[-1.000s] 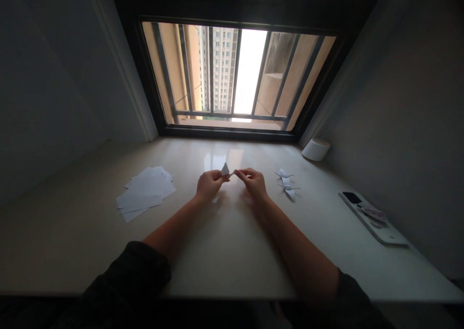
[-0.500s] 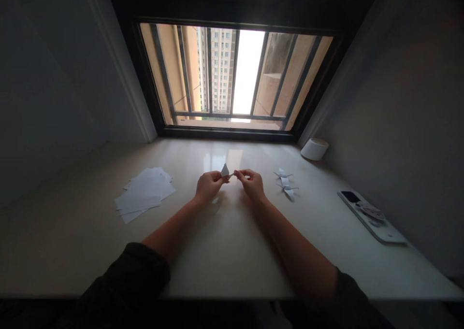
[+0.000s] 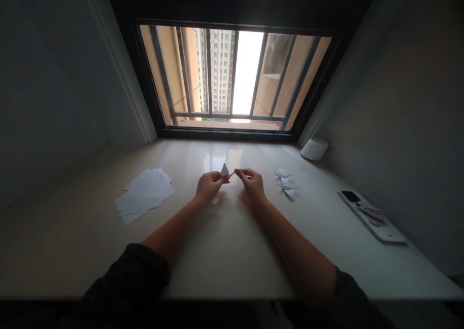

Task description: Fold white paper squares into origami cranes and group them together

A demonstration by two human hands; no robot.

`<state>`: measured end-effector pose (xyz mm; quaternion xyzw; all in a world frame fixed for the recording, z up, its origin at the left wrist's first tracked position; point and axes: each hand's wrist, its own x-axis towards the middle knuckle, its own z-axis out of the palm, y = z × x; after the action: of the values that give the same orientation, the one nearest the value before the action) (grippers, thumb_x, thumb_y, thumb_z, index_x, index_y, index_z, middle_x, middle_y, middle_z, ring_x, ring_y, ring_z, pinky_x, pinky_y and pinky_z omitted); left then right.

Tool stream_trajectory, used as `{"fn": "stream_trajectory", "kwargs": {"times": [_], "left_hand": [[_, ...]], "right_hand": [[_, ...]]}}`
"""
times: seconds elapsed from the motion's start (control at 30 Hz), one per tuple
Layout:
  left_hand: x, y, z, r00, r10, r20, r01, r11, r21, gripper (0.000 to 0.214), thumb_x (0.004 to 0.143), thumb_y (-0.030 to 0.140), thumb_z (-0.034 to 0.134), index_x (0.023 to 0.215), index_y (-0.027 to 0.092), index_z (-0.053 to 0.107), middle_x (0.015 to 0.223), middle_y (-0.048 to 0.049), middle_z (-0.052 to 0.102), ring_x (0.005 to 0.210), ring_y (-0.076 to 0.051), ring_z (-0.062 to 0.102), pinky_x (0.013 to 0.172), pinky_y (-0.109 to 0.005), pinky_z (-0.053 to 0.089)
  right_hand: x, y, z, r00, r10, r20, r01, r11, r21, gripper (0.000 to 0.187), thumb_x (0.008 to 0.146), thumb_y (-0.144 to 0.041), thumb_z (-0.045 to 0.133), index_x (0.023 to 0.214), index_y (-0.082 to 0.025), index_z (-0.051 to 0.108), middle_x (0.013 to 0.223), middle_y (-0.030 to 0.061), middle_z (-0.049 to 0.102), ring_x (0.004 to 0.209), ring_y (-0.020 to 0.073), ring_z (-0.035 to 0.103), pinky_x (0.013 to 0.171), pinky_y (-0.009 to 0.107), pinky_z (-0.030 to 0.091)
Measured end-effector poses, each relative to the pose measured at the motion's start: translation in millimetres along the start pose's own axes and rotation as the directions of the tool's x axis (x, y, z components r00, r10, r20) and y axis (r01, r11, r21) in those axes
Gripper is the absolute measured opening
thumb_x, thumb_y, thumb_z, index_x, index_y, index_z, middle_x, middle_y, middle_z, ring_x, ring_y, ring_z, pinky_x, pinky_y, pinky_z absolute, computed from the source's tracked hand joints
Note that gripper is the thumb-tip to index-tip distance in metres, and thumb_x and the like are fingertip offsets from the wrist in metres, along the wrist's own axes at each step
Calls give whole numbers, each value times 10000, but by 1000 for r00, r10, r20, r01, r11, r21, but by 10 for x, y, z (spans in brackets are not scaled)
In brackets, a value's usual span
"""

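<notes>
Between my hands, over the middle of the pale sill, is a small white paper crane (image 3: 224, 170) with one pointed flap standing up. My left hand (image 3: 209, 185) pinches its body between thumb and fingers. With thumb and fingertips, my right hand (image 3: 251, 182) grips a thin folded point sticking out to the right. The fingers hide part of the crane's body. Just right of my right hand, two finished-looking paper cranes (image 3: 285, 179) lie close together on the sill. A loose stack of white paper sheets (image 3: 145, 191) lies to the left of my left hand.
A white cylindrical object (image 3: 314, 149) stands at the back right by the wall. A phone (image 3: 371, 217) with a ring-like attachment lies along the right side. Behind the sill (image 3: 224, 261) is a dark-framed barred window (image 3: 232, 135). The sill's front edge runs below my forearms.
Almost nothing differs. My hands hold the same place, and the crane's upright flap has tipped very slightly to the left.
</notes>
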<state>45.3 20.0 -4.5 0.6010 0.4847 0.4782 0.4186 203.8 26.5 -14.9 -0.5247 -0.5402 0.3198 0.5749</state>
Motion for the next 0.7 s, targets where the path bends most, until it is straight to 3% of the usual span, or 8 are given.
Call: {"fn": "stream_trajectory", "kwargs": {"times": [0.17, 0.3, 0.4, 0.57, 0.7], "left_hand": [[5, -17, 8, 999, 11, 43, -10, 999, -30, 297, 665, 433, 690, 765, 154, 704, 774, -88, 726, 772, -236, 682, 709, -310, 487], [8, -17, 15, 997, 22, 71, -16, 996, -83, 318, 673, 444, 685, 781, 145, 698, 791, -98, 725, 785, -234, 683, 727, -317, 490], [1, -16, 14, 997, 27, 66, -22, 997, -74, 313, 655, 444, 701, 761, 150, 699, 780, -92, 724, 770, -236, 683, 707, -312, 491], [-23, -2, 9, 997, 34, 63, -35, 999, 4, 297, 625, 443, 723, 721, 163, 702, 736, -72, 721, 736, -228, 675, 667, -294, 484], [-38, 14, 15, 997, 40, 65, -40, 999, -9, 302, 601, 433, 742, 746, 171, 702, 734, -64, 719, 728, -223, 669, 667, -299, 482]], "right_hand": [[-14, -11, 5, 997, -82, -5, 82, 994, -71, 326, 743, -490, 574, 728, -187, 695, 810, 62, 688, 760, 195, 599, 649, 293, 426], [10, -18, 9, 999, 12, -33, -10, 997, 70, 387, 756, -513, 550, 890, -179, 692, 852, 77, 698, 797, 202, 613, 690, 305, 444], [4, -40, 18, 998, 31, 47, -36, 993, 109, 417, 710, -507, 615, 968, -187, 688, 916, 79, 698, 809, 204, 616, 698, 307, 452], [-46, -48, 54, 979, 15, 205, -33, 996, 88, 340, 641, -487, 695, 793, -184, 720, 831, 66, 700, 748, 202, 625, 648, 290, 462], [-40, -30, 55, 987, -16, 160, 0, 995, 97, 322, 627, -495, 701, 723, -187, 714, 802, 60, 697, 737, 203, 634, 620, 277, 465]]}}
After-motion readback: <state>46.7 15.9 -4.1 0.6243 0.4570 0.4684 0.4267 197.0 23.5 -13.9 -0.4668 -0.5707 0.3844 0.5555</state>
